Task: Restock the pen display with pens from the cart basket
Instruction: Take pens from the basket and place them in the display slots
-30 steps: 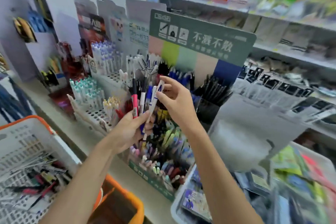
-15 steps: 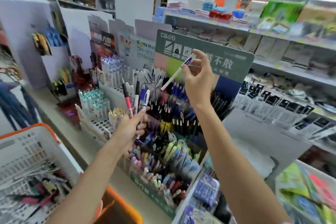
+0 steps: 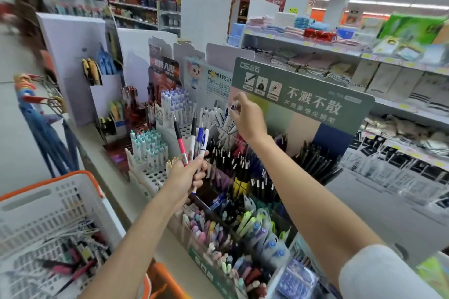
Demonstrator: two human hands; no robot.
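Cart basket (image 3: 48, 201) w/ loose pens (image 3: 80, 269)

L hand (image 3: 185, 178) 4 pens (image 3: 182, 148), R hand (image 3: 247, 119) 1 pen (image 3: 233, 106).

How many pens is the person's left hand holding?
4, fanned above the left hand: pink pen leftmost, then black-tipped white pen, blue pen, white blue-printed pen rightmost. Others may be hidden.

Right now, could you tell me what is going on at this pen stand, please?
A person is restocking the pen display. Their left hand grips a bunch of pens, while the right hand pinches a white pen beside the row of white pens at the back. More pens lie in the basket.
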